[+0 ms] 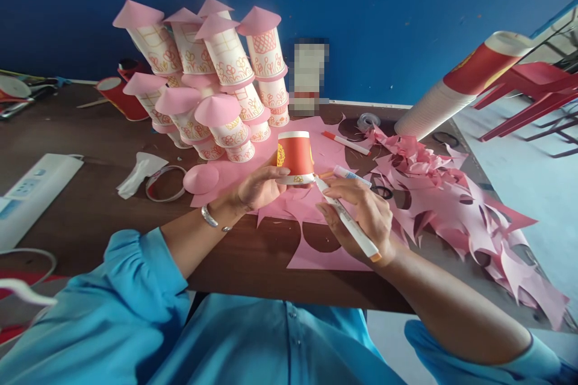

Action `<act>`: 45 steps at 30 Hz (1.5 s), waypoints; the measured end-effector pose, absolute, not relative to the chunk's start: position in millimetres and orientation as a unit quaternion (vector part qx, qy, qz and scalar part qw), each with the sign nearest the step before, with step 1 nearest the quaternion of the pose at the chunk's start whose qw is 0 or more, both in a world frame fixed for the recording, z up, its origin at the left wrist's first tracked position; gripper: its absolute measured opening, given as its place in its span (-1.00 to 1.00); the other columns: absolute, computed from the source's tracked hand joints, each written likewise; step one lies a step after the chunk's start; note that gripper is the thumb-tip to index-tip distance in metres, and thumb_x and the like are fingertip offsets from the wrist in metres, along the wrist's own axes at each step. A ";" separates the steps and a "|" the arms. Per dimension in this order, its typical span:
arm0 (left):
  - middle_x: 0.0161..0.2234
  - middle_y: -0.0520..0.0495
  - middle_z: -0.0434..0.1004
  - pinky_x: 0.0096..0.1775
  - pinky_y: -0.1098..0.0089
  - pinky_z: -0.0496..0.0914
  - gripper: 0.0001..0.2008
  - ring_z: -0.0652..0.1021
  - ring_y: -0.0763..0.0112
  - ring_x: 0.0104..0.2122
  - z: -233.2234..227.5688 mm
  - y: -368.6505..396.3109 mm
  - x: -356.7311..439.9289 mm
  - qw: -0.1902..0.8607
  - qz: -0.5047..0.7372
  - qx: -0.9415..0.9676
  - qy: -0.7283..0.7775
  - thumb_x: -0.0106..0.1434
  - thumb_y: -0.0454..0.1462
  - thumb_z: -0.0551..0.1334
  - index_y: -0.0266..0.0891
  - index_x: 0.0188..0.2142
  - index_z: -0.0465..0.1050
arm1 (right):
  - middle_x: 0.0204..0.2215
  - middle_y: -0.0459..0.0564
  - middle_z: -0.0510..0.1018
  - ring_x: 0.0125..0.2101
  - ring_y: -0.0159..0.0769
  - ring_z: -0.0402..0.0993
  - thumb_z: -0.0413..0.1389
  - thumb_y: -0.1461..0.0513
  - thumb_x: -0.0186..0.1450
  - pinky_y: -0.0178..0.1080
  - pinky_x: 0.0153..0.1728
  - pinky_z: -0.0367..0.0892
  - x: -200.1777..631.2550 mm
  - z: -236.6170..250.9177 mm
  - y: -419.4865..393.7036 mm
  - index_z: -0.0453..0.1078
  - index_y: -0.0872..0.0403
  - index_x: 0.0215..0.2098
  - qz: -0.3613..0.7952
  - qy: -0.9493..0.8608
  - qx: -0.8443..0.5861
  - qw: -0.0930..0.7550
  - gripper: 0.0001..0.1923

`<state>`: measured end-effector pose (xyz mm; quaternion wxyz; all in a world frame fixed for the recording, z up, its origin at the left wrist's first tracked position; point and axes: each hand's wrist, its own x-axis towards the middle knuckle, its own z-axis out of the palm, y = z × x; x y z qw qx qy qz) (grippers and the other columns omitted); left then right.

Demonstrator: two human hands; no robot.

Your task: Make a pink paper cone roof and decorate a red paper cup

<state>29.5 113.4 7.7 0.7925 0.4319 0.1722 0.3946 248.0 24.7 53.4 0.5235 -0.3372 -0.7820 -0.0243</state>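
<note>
A left hand (262, 186), a silver bracelet (208, 216) at its wrist, pinches a red-and-white paper cup with gold print (295, 153) near its lower edge, above the middle of a dark brown wooden table (253, 267). The right hand (363, 213) closes its fingers around a slim white marker with an orange end (354, 230), its tip at the cup's lower right edge, beside a small yellow drawing on the white band.

Just beyond the hands, a red-and-white marker (345, 143) and a clear tube with a blue label (352, 177) lie over flat pink paper (320, 129). A small pink paper cone (201, 180) sits left of the cup, near a white-and-red ring (165, 183).

Behind, white cup towers with pink cone roofs and red and yellow flower drawings (230, 60) stand clustered. To the right, cut pink paper scraps (451, 210) spill across the table's side, below a tall, leaning-looking stack of paper cups (438, 105). Farther out are a red plastic stool (524, 87) and a deep blue wall (383, 12).
</note>
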 end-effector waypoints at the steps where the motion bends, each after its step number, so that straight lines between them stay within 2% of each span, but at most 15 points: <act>1: 0.08 -0.13 0.75 0.21 0.00 0.53 -0.48 0.73 -0.03 0.10 7.7 113.1 29.6 0.791 0.394 0.436 0.173 0.31 -0.11 0.47 -0.08 0.24 0.57 | -0.26 -0.02 0.73 -0.21 -0.14 0.79 0.26 0.33 0.48 -0.16 -0.19 0.71 247.5 52.8 24.9 0.47 -0.03 0.06 -0.026 -0.787 -0.336 0.517 -0.78; 4: 0.07 -0.18 0.75 0.22 -0.01 0.52 -0.42 0.69 -0.09 0.19 10.5 111.8 31.9 0.780 0.381 0.471 0.158 0.33 0.03 0.47 -0.08 0.26 0.55 | -0.27 0.00 0.73 -0.27 -0.17 0.79 0.26 0.32 0.49 -0.20 -0.26 0.70 245.3 52.7 24.4 0.46 0.01 0.08 -0.038 -0.802 -0.314 0.507 -0.78; 6: 0.05 -0.18 0.76 0.22 -0.01 0.53 -0.42 0.67 -0.09 0.21 13.7 111.1 33.6 0.775 0.368 0.490 0.153 0.34 0.05 0.48 -0.09 0.25 0.56 | -0.29 0.03 0.73 -0.29 -0.18 0.78 0.26 0.33 0.48 -0.23 -0.29 0.69 244.2 53.7 23.6 0.46 0.06 0.08 -0.047 -0.808 -0.294 0.508 -0.77; 11: 0.04 -0.17 0.76 0.15 0.06 0.55 -0.54 0.69 -0.05 0.14 17.4 112.5 33.8 0.770 0.386 0.476 0.180 0.32 0.02 0.50 -0.15 0.08 0.63 | -0.29 0.03 0.74 -0.34 -0.16 0.76 0.26 0.34 0.45 -0.19 -0.33 0.67 244.2 58.0 20.8 0.44 0.04 0.11 -0.038 -0.806 -0.302 0.508 -0.71; 17: 0.15 -0.23 0.72 0.20 0.00 0.51 -0.53 0.65 -0.09 0.21 15.0 114.3 33.9 0.780 0.378 0.464 0.181 0.34 -0.04 0.45 -0.16 0.16 0.60 | -0.41 -0.09 0.69 -0.48 -0.28 0.69 0.23 0.36 0.46 -0.29 -0.44 0.60 242.9 59.3 19.7 0.41 0.01 -0.05 -0.037 -0.802 -0.314 0.506 -0.83; 27: 0.10 -0.22 0.76 0.16 0.06 0.53 -0.59 0.67 -0.06 0.16 15.6 112.9 34.4 0.780 0.366 0.478 0.170 0.35 -0.07 0.41 -0.22 0.09 0.67 | -0.45 -0.14 0.67 -0.52 -0.32 0.66 0.23 0.41 0.43 -0.32 -0.48 0.52 241.7 54.8 21.0 0.38 -0.01 -0.13 -0.032 -0.806 -0.318 0.498 -0.80; 32: 0.11 -0.24 0.76 0.19 -0.03 0.53 -0.54 0.68 -0.12 0.19 13.7 113.2 35.1 0.781 0.370 0.476 0.160 0.34 -0.06 0.41 -0.19 0.16 0.63 | -0.46 -0.16 0.66 -0.52 -0.33 0.65 0.24 0.42 0.41 -0.32 -0.48 0.50 241.7 54.4 20.9 0.39 0.00 -0.13 -0.031 -0.813 -0.314 0.490 -0.78; 45: 0.16 -0.27 0.74 0.24 -0.06 0.50 -0.47 0.65 -0.17 0.25 11.9 113.3 35.1 0.788 0.360 0.478 0.145 0.37 -0.09 0.38 -0.19 0.28 0.54 | -0.46 -0.17 0.66 -0.53 -0.35 0.64 0.22 0.40 0.43 -0.33 -0.50 0.48 241.1 55.9 21.5 0.37 -0.01 -0.15 -0.038 -0.815 -0.315 0.484 -0.80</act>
